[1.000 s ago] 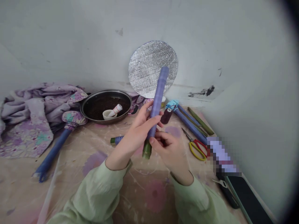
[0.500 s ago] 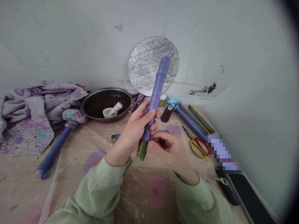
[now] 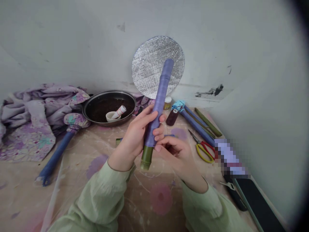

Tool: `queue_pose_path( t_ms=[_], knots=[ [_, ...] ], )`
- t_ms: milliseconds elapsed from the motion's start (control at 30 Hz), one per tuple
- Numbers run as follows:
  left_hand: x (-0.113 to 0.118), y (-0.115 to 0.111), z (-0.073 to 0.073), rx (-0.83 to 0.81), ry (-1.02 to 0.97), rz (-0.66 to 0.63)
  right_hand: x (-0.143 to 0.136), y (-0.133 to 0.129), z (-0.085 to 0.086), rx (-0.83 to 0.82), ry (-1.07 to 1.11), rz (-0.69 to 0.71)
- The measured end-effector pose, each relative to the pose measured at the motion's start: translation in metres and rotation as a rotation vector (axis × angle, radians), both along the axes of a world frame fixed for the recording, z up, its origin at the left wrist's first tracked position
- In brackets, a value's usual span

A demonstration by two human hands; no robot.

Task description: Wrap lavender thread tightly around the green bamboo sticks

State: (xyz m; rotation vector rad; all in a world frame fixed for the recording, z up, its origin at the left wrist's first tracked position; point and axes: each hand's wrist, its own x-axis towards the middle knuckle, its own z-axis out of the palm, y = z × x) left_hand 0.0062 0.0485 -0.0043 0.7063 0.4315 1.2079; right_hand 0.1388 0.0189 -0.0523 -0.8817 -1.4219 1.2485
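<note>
My left hand is wrapped round a bamboo stick covered in purple-blue wrapping, its bare green end pointing down toward me. The stick stands tilted, its top in front of a round silver foil disc against the wall. Close to the lower edge of the wrapping is my right hand, thumb and fingertips pinched together; what is between them is too small to make out. Behind both hands another stick lies across the table, mostly hidden.
A dark pan with a white cup stands behind left, beside floral cloth and a blue-handled tool. To the right are a thread spool, scissors, sticks and a phone.
The held stick has shifted slightly, its lower end a little further down. My left fingers have moved slightly on it, and my right hand stays beside the wrapping's edge.
</note>
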Motion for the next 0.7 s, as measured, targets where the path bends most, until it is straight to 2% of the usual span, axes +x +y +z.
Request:
queue_pose_path(
  t_ms=[333,700],
  knots=[
    [-0.0004,0.0000,0.0018,-0.042,0.021,0.060,-0.0007,0.0006,-0.0006,0.021,-0.013,0.022],
    [-0.0029,0.0009,0.0053,-0.159,-0.152,-0.086,-0.0025,-0.0030,0.0050,0.063,-0.019,0.023]
  ],
)
